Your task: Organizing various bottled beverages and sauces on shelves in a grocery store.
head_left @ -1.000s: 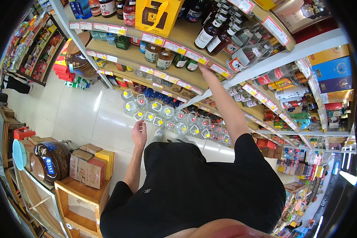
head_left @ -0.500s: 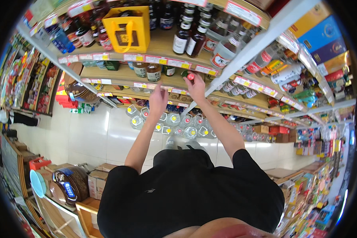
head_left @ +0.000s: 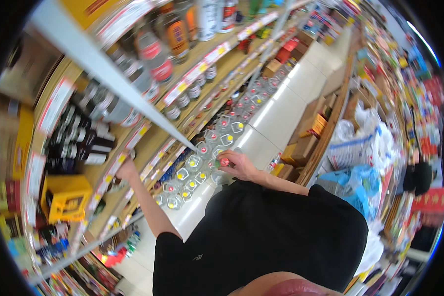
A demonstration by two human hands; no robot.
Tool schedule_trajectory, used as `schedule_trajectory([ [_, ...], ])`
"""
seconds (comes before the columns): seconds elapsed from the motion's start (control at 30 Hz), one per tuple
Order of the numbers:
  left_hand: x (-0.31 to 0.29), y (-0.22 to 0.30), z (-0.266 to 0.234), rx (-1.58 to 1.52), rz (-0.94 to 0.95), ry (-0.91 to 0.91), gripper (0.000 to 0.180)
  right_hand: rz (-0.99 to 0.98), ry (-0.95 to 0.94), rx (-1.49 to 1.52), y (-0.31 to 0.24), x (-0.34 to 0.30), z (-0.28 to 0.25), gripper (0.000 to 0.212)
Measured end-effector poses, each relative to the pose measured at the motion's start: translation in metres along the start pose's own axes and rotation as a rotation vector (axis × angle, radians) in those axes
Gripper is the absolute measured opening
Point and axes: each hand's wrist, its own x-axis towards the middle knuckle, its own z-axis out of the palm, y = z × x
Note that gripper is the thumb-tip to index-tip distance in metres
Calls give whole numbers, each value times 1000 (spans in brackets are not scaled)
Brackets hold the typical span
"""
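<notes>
My right hand [head_left: 240,166] is closed around a small green bottle [head_left: 217,165] with a red cap, held in front of my chest and away from the shelf. The bottle's lower part is hidden by my fingers and the angle. My left arm stretches out to the shelving, where my left hand [head_left: 127,169] is at the edge of a lower shelf [head_left: 148,170]. Its fingers are blurred and partly hidden, so I cannot tell whether they grip anything. Dark bottles with white labels [head_left: 97,147] stand on the shelf above, beyond that hand.
A grey upright post [head_left: 148,109] divides the shelving. Several clear plastic jugs with yellow and red caps [head_left: 192,161] line the floor below. A yellow gift bag [head_left: 66,197] stands at left. Cardboard boxes [head_left: 301,148] and filled plastic bags [head_left: 357,148] lie on the right.
The view has swung to the right along the aisle. My right hand has drawn the green bottle away from the shelf toward my body. My left hand has gone to the shelf edge.
</notes>
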Motion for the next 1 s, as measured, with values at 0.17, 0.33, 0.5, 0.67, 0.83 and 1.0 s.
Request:
schedule_trajectory([
  [0.17,-8,33,-62,295,51,-32,43,180,217,34,29,-47,-23,27],
  [0.33,-19,66,-101,266,-31,-132,46,247,320,48,46,-49,-39,26],
  [0.5,-31,89,-94,99,-33,-108,46,222,324,52,62,-21,-63,26],
  [0.67,-50,96,-114,-44,-42,59,36,39,296,51,60,20,-100,27],
  [0.83,-75,157,-151,-133,-140,52,32,-24,269,128,91,43,-130,27],
  [1.0,-119,192,-167,-21,-309,-60,34,63,139,267,137,46,-182,31],
])
